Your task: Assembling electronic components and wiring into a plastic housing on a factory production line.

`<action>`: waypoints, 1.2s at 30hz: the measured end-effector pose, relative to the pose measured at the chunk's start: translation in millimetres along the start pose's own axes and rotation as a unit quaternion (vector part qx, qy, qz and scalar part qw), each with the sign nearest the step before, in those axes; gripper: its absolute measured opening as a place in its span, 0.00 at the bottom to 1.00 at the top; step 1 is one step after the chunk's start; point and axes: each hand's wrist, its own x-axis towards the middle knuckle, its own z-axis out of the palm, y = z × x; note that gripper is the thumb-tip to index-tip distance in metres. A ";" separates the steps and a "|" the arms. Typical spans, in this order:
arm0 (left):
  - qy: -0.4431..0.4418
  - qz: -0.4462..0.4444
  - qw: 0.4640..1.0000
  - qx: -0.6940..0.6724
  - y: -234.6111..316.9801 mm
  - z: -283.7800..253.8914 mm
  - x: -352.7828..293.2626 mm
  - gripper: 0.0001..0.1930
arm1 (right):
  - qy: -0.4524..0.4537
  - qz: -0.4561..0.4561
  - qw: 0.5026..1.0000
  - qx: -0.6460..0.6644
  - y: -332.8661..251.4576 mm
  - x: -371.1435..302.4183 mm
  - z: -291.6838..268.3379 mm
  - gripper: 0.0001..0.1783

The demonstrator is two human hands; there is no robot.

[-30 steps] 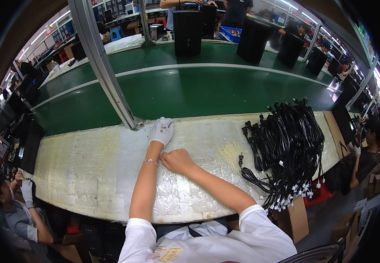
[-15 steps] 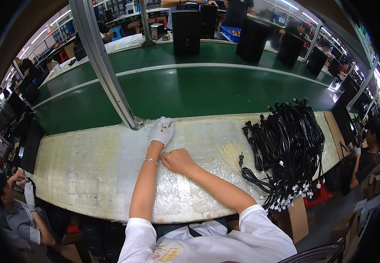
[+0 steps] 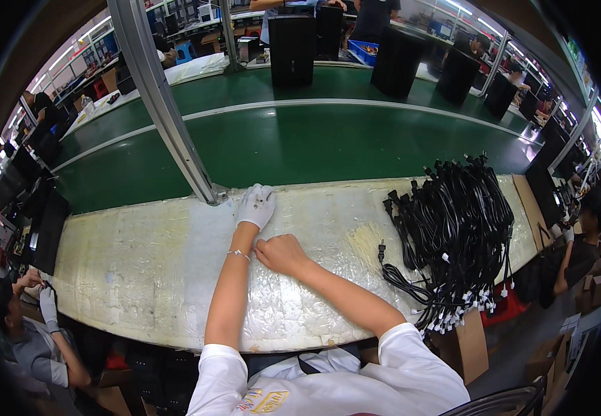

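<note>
"Evidently you are at a pause, by my judgement: neither hand is seen working on anything. What is the finding on your grip?"

"Your left hand (image 3: 255, 206), in a white glove, lies knuckles up near the far edge of the worktop (image 3: 141, 277), just beside the foot of the metal post (image 3: 168, 104). Its palm side is hidden, so whether your fingers close on anything cannot be told."

"And your right hand (image 3: 283, 255)?"

"Bare, folded into a fist, close against your left forearm. Nothing shows sticking out of it; contact with the forearm cannot be confirmed."

"Location of the stock?"

"Your black cables (image 3: 453, 229) are piled on the right of the worktop, well apart from both hands, their white connectors (image 3: 463, 312) bunched at the near edge. One plug (image 3: 381, 251) stands out on the pile's left side. Pale thin strips (image 3: 365, 244) lie between the pile and your fist."

"Then what would your next move call for?"

"Judged from this layout, handling a cable calls for you to unfold the right hand and reach rightward past the strips. That outlying plug looks the easiest to pick out; deeper in, the cords appear liable to snag, so you would do well to draw one slowly."
</note>
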 end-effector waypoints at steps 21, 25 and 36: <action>-0.007 -0.014 1.000 -0.001 6.1 -5.2 0.6 0.10 | -0.003 0.000 1.000 -0.005 0.1 -0.2 -0.9 0.15; -0.007 -0.013 1.000 0.004 4.3 -4.1 0.6 0.10 | -0.001 -0.004 1.000 -0.011 -0.5 0.2 -0.2 0.15; -0.005 -0.011 1.000 -0.002 0.0 -0.9 1.9 0.09 | -0.008 -0.006 1.000 0.003 -3.0 1.4 -3.2 0.14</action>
